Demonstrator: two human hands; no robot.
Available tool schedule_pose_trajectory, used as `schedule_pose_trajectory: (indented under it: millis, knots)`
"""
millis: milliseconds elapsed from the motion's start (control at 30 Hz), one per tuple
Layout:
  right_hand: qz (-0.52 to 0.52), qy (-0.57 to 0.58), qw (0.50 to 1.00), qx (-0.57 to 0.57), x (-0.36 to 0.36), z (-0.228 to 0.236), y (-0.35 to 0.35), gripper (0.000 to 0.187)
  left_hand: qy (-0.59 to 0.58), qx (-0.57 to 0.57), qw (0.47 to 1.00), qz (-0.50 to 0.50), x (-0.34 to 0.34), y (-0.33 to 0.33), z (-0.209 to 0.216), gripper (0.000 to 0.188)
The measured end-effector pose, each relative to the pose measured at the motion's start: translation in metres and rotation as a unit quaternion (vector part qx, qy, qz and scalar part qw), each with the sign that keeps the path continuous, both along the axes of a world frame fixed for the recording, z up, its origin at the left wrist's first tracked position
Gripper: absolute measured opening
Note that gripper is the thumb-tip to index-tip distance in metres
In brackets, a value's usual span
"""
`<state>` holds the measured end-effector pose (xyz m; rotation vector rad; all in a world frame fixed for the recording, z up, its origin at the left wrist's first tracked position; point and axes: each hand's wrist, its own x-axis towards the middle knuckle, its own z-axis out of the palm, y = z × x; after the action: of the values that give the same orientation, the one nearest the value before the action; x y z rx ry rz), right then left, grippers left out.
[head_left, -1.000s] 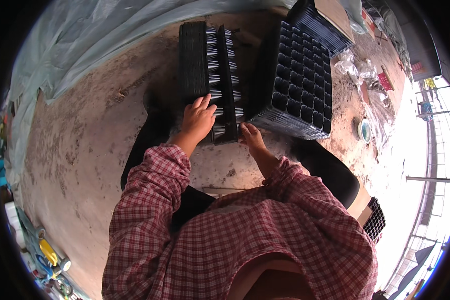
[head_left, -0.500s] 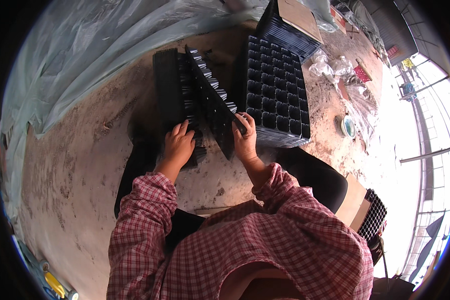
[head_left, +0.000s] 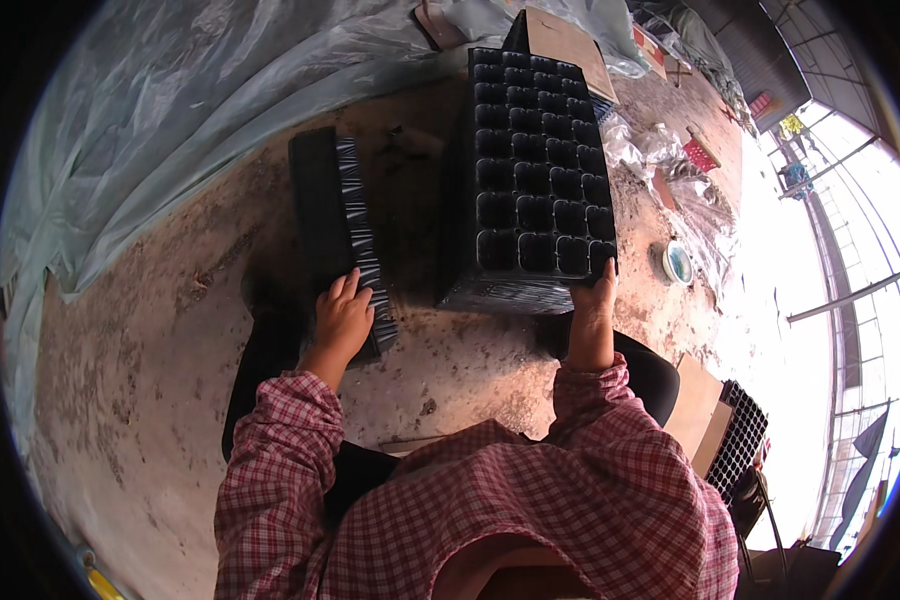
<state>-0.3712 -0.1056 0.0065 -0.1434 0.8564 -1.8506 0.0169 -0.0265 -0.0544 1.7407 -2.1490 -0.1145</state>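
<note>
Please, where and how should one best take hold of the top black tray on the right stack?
Probably by the near rim of the top black tray, at both corners, coming from the person's side: the tray lies cells up, and this narrower end faces the person.

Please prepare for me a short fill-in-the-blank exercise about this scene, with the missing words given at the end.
1. The left hand touches the narrow tray stack, which is on the ____ side of the wide tray stack.
2. The right hand is at the wide tray stack's near ____ corner.
3. Both tray stacks are ____ in colour.
4. The cardboard sheet lies ____ from the person than the bowl.

Missing words: left; right; black; farther
</note>
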Motion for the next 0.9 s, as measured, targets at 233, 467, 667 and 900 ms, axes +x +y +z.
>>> schedule_pose_trajectory:
  millis: [233, 467, 667, 900]
  knots:
    - [-0.044, 0.007, 0.989, 0.139, -0.095, -0.073, -0.017, 0.038, -0.003, 0.003, 1.000, -0.003, -0.006, -0.003, 0.006, 0.028]
    - [-0.343, 0.570, 0.723, 0.185, -0.098, -0.081, 0.011, 0.045, 0.001, 0.006, 1.000, -0.001, -0.006, -0.002, 0.007, 0.029]
    - [0.242, 0.538, 0.804, -0.076, 0.111, -0.026, 0.039, 0.019, -0.004, 0.009, 1.000, 0.009, 0.000, 0.003, 0.003, 0.037]
    - [0.583, 0.492, 0.639, 0.095, 0.220, -0.113, 0.064, 0.045, 0.004, -0.002, 1.000, 0.015, -0.001, 0.001, 0.003, 0.045]
